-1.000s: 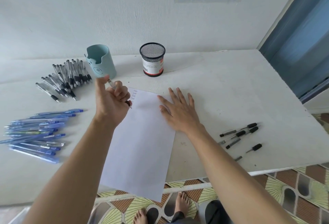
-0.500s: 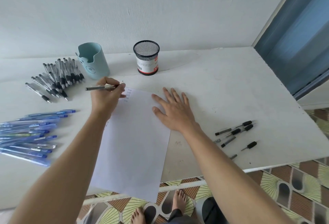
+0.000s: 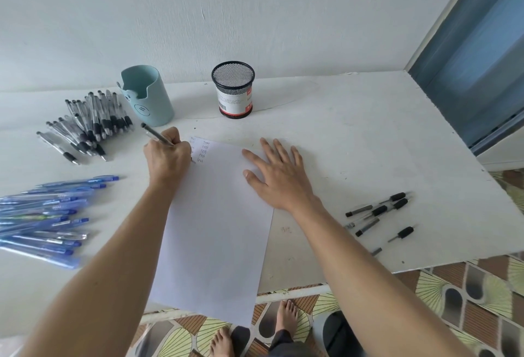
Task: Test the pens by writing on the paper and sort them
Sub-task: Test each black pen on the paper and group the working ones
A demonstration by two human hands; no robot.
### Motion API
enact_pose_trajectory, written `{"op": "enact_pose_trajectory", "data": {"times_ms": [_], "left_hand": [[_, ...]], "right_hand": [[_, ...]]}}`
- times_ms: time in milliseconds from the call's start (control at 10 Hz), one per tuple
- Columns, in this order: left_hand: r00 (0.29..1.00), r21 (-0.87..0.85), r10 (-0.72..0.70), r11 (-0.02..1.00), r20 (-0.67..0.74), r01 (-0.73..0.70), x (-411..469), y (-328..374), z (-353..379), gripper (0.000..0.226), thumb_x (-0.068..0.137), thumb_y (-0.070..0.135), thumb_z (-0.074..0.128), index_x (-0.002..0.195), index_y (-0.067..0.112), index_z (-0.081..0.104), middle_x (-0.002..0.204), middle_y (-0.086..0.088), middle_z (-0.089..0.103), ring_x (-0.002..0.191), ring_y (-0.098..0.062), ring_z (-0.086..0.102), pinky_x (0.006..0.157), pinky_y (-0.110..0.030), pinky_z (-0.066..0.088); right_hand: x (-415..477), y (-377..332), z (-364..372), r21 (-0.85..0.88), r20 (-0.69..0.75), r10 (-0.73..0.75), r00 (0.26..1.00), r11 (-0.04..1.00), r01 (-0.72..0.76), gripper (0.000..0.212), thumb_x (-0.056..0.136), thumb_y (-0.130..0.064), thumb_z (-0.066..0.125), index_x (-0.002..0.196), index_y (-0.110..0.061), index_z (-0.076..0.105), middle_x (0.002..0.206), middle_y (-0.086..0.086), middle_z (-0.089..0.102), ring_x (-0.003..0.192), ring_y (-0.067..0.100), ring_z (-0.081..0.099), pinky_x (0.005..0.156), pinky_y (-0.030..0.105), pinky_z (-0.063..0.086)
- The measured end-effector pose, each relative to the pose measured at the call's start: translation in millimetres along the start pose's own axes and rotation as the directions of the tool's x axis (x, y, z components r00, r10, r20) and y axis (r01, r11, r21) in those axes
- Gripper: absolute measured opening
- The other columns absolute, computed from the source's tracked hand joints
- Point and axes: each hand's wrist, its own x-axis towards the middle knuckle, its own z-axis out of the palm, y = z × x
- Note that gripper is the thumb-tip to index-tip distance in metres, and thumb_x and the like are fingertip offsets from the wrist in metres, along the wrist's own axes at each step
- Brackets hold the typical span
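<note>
l hand (image 3: 167, 158) gripping pen (image 3: 157, 136), tip at paper (image 3: 215, 229) | r hand (image 3: 279, 176) flat, fingers spread, pinning sheet | risk: sheet overhangs table edge, may skew if r lifts

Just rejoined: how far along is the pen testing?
Done: a few handwritten words top the white paper sheet. In hand: the left hand holds a slim grey pen writing there; the right hand flattens the sheet. Left: the grey-black pen pile and blue pen pile, seemingly untested.
</note>
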Motion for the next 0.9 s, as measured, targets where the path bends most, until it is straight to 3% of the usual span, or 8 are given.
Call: {"op": "enact_pose_trajectory", "data": {"times_ms": [300,600,900], "left_hand": [[0.999,0.016,0.037,0.999,0.004,-0.038,0.1,-0.3,-3.3,0.019,0.062,-0.001,0.050,0.062,0.003,0.032,0.058,-0.012,0.028,0.062,-0.024,0.024,0.050,-0.043,0.026],[0.999,0.011,0.048,0.999,0.018,-0.049,-4.2,5.5,-2.3,0.028,0.066,-0.006,0.051,0.060,0.009,0.028,0.058,-0.006,0.024,0.060,-0.022,0.019,0.040,-0.026,0.014],[0.998,-0.013,0.048,0.999,0.048,-0.048,-3.9,4.0,-1.3,0.032,0.065,-0.005,0.052,0.059,0.011,0.025,0.057,-0.005,0.024,0.061,-0.021,0.025,0.046,-0.030,0.021]], "right_hand": [[-0.2,-0.5,-0.6,-0.001,0.004,0.003,1.000,1.000,-0.003,0.055,0.101,-0.060,0.024,0.154,-0.048,0.017,0.168,-0.001,0.002,0.154,0.023,-0.002,0.122,0.052,-0.004],[-0.1,-0.4,0.0,-0.006,0.004,0.000,1.000,1.000,0.000,0.055,0.101,-0.060,0.023,0.155,-0.048,0.015,0.168,-0.001,0.002,0.154,0.023,-0.003,0.122,0.052,-0.005],[0.2,-0.9,0.7,-0.004,0.006,0.000,1.000,1.000,0.000,0.056,0.101,-0.060,0.023,0.155,-0.048,0.015,0.168,-0.001,0.000,0.154,0.023,-0.004,0.122,0.053,-0.005]]}}
